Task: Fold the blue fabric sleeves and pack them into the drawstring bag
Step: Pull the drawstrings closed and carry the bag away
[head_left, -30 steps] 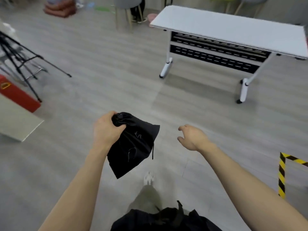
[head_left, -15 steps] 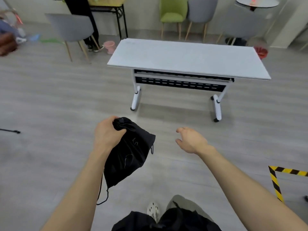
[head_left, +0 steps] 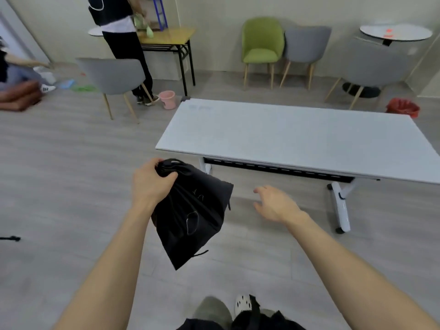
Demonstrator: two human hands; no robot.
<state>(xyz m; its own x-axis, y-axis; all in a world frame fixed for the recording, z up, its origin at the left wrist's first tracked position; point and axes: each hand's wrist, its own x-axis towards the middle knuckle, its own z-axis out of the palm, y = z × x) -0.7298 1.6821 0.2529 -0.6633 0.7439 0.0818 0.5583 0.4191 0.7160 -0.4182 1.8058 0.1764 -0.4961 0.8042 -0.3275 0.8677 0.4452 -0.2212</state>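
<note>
My left hand grips the gathered neck of a black drawstring bag, which hangs in the air over the floor, its body slanting down to the right. A thin cord dangles near its lower corner. My right hand floats to the right of the bag with relaxed, spread fingers and holds nothing. No blue fabric sleeves are visible; whatever is in the bag is hidden.
A long white table on wheeled legs stands just ahead and to the right. Beyond it are a grey chair, a green chair, a pink bucket, a round table and a standing person.
The view has swung up and towards the white table, which is now much closer. My left hand keeps its grip on the bag; my right hand stays empty beside it.
</note>
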